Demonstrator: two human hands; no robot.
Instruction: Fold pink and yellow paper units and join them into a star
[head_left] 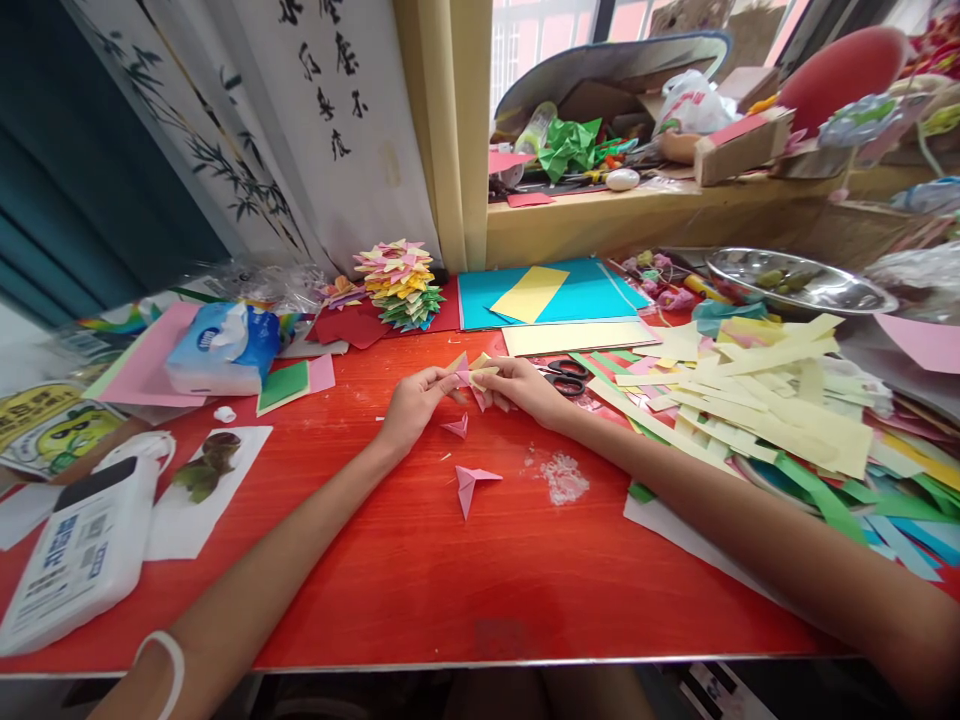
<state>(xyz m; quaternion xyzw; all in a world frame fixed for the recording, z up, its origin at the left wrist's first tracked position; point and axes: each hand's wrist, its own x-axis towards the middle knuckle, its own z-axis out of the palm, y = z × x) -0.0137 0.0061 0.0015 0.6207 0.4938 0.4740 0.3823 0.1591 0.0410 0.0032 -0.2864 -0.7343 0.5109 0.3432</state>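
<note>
Both my hands meet over the middle of the red table point(360, 600). Between them is a small folded paper piece point(463, 372) in pink and pale yellow. My left hand point(420, 402) pinches its left side, and my right hand point(517, 385) pinches the right side; the fingers cover part of it. Just below my fingertips lies a small pink folded paper piece point(456, 427). Nearer to me rests a larger pink folded paper piece point(474, 485) with pointed ends. Black-handled scissors point(566, 378) lie beside my right wrist, partly hidden.
A layered origami model point(401, 285) stands at the back, beside blue paper sheets point(480, 298). Pale yellow paper strips point(780, 390) are heaped at right near a metal dish point(847, 290). Left are a tissue pack point(221, 350) and a white box point(79, 555). Clear bits point(564, 480) lie mid-table.
</note>
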